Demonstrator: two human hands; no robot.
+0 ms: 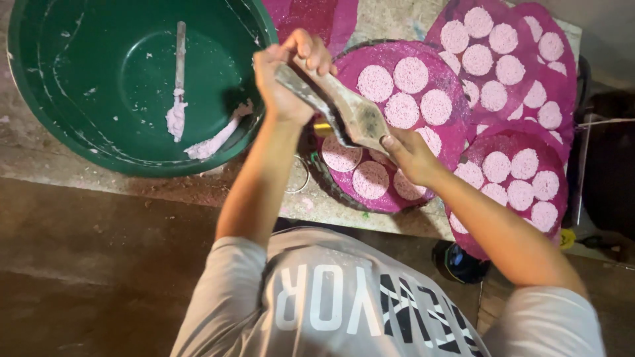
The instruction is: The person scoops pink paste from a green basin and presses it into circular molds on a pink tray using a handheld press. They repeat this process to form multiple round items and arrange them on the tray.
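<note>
At the centre of the frame, a person holds a worn wooden paddle (344,109) over a round pink mat (456,112) dotted with pale discs (376,82) — seemingly to shape them. The left hand (288,73) is clenched around the handle, wrist raised; the right hand (410,153) pinches the blade end, arm extended. A green basin (40,99) sits upper left.

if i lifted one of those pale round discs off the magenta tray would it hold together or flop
The pale discs look thin and grainy, so one would probably sag or tear. They match the wet paste smeared in the green basin, so likely soft and sticky. Lying flat on the magenta tray, they shouldn't roll.
</note>
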